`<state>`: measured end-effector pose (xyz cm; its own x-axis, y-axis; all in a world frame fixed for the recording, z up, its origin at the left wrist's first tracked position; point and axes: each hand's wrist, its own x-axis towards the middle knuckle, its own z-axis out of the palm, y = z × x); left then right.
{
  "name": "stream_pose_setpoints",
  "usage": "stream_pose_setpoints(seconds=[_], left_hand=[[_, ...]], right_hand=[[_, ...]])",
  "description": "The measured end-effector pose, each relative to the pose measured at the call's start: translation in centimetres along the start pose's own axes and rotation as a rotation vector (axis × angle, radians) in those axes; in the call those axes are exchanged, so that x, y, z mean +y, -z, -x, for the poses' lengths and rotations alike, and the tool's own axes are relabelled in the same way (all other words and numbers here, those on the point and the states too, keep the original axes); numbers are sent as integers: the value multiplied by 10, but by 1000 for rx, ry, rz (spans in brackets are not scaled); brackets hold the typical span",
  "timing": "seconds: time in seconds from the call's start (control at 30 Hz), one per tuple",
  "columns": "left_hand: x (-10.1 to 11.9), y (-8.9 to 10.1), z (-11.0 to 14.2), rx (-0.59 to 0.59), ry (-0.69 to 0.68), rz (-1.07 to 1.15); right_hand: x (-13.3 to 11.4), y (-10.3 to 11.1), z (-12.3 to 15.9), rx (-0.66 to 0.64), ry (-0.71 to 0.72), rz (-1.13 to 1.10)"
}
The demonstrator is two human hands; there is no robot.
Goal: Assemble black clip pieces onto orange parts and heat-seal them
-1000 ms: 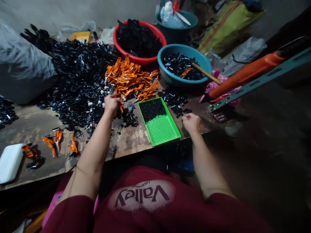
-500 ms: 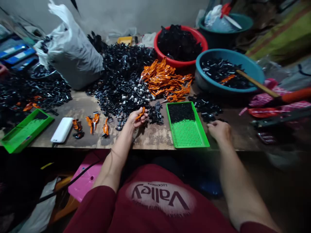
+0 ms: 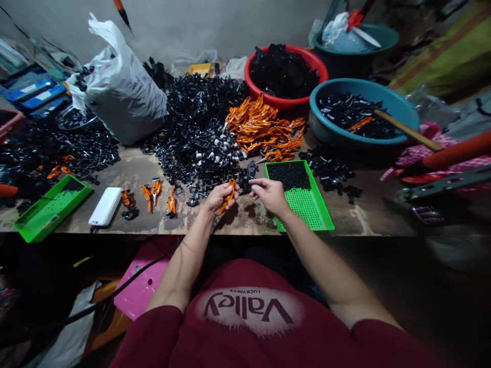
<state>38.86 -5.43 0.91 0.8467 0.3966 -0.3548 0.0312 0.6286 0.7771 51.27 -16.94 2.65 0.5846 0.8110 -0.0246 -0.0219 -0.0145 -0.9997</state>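
My left hand [image 3: 220,199] grips a small orange plastic part [image 3: 230,197] above the wooden table [image 3: 238,220]. My right hand [image 3: 270,195] lies just to its right, above the corner of a green perforated tray [image 3: 318,214], with fingers stretched toward a small black plastic part [image 3: 245,185]. I cannot tell whether those fingers hold that part. Behind my hands spreads a large heap of black plastic parts [image 3: 195,128], with an orange parts heap [image 3: 263,128] next to it. Several orange-and-black pieces [image 3: 149,197] lie in a row to the left.
A red basin [image 3: 286,105] and a teal basin [image 3: 364,84] hold black parts at the back. A white sack [image 3: 123,97] stands at the back left. A white power bank [image 3: 105,207] and a second green tray [image 3: 51,209] lie left. An orange-handled tool [image 3: 452,153] lies right.
My right hand has moved left from the table beyond the tray to beside my left hand. My left hand now holds the orange part lower, nearer the tray, and my view has turned right.
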Motion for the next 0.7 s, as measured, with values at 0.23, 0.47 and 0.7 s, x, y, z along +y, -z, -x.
stream_pose_setpoints(seconds=[0.23,0.47,0.7], left_hand=[[-21,-3,15,-15,-121,-277],[-30,-6,15,-70,-171,-389],[-28,-14,21,-57,-264,-407]], right_hand=[[16,-6,8,-60,72,-45],[19,3,19,-128,114,-104],[15,6,24,-243,59,-163]])
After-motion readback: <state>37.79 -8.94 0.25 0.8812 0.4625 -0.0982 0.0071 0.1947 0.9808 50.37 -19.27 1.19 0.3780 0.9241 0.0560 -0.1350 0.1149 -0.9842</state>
